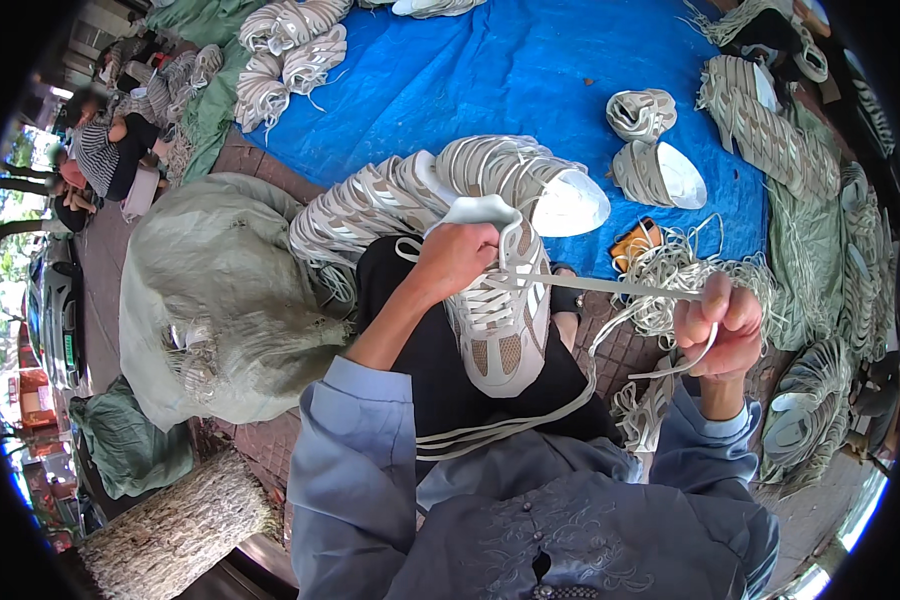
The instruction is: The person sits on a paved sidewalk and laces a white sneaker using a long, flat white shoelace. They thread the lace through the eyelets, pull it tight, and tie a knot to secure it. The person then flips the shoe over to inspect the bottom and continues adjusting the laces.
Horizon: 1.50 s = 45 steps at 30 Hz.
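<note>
A beige and white sneaker (500, 350) rests on my lap, toe toward me, with flat white lacing across its front. My left hand (455, 258) is closed on the sneaker's upper beside its opening; the fingertips are partly hidden. Off to the right, my right hand (722, 325) pinches a flat off-white shoelace (610, 286), which runs taut from the sneaker's upper eyelets. The lace's loose end hangs below my right fingers. More long laces (510, 430) lie across my lap.
Nested sneakers (370, 205) lie just beyond my knees, on and beside a blue tarp (440, 75). A tangled lace heap (680, 280) and an orange phone-like object (635, 243) are at the right. A large pale sack (220, 300) stands left. Other people (115, 150) sit far left.
</note>
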{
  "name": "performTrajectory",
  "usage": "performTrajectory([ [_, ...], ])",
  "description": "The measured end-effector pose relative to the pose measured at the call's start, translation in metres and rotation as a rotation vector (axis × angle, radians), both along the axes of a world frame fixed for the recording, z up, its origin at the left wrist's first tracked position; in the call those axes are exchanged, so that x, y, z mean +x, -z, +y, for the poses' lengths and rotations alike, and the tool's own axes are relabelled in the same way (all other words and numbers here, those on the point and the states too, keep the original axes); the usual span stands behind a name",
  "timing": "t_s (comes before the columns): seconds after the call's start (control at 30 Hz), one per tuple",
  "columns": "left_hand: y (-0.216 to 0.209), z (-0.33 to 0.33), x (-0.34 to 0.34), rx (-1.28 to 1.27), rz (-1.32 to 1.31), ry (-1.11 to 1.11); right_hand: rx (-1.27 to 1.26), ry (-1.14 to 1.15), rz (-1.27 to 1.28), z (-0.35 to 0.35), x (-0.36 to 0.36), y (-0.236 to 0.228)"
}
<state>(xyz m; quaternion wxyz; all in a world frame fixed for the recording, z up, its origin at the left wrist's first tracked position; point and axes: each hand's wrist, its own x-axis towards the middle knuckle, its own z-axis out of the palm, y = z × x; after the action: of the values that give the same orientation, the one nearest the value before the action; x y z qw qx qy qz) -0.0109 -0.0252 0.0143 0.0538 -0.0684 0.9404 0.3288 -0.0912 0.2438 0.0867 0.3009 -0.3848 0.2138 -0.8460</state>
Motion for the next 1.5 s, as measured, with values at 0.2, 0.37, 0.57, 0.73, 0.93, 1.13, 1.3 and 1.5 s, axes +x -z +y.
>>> performTrajectory([
  [0.2,-0.001,0.003,-0.002,0.000,0.003,-0.012,0.451,0.761,0.697,-0.010,0.000,-0.009],
  [0.37,0.000,0.002,0.000,0.000,0.014,-0.016,0.285,0.539,0.158,-0.011,-0.021,-0.007],
  [0.57,0.001,0.002,-0.002,-0.025,-0.005,-0.001,0.161,0.305,-0.060,-0.013,-0.073,0.021],
  [0.73,-0.004,0.005,-0.001,0.010,0.012,-0.013,-0.067,-0.005,-0.581,-0.025,-0.094,0.049],
  [0.93,0.000,0.004,-0.002,0.006,0.044,-0.013,0.456,0.277,-0.313,-0.019,-0.101,0.077],
  [1.13,0.001,0.004,0.002,-0.012,0.026,-0.027,1.077,0.224,0.068,-0.077,-0.045,0.070],
  [1.3,-0.001,0.006,-0.002,0.014,0.038,-0.034,1.041,0.266,0.468,-0.101,-0.013,0.094],
  [1.5,0.001,0.004,0.000,0.015,0.041,-0.035,1.069,0.397,0.685,-0.104,-0.009,0.100],
])
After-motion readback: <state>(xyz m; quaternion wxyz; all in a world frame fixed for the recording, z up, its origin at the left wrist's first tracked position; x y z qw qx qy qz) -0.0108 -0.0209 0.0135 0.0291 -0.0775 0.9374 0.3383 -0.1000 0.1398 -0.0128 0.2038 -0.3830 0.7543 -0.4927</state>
